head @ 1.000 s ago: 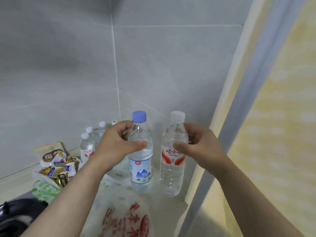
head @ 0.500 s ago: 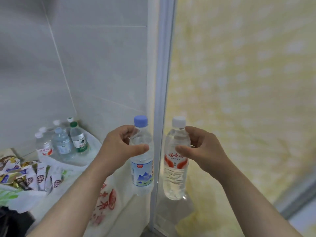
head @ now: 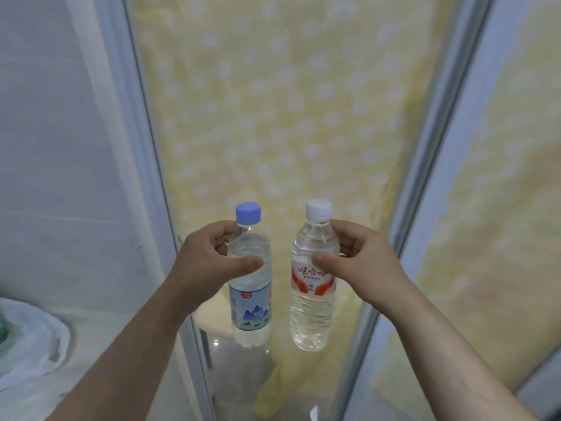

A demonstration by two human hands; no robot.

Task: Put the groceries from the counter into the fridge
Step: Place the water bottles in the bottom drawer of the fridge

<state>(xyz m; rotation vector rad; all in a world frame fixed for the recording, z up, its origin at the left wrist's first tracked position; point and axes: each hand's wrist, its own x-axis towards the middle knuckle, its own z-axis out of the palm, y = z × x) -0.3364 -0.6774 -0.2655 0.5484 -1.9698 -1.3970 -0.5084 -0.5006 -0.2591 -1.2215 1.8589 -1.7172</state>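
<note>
A pale tabletop [head: 100,323] fills the lower left under a grey tiled wall [head: 45,147], with a crumpled white bag [head: 27,344] at its left edge. Straight ahead, pale metal frames [head: 142,147] hold glass panels, and a yellow curtain [head: 273,101] with white dots shows through them. Two clear, full water bottles are held upright in the air before the glass, side by side but apart. The left hand [head: 206,265] holds the blue-cap bottle [head: 250,284], which has a blue mountain label. The right hand [head: 361,262] holds the white-cap bottle [head: 312,299], which has a red label. Each hand's fingers [head: 243,264] curl round its bottle's shoulder, thumb pressed on the front.
</note>
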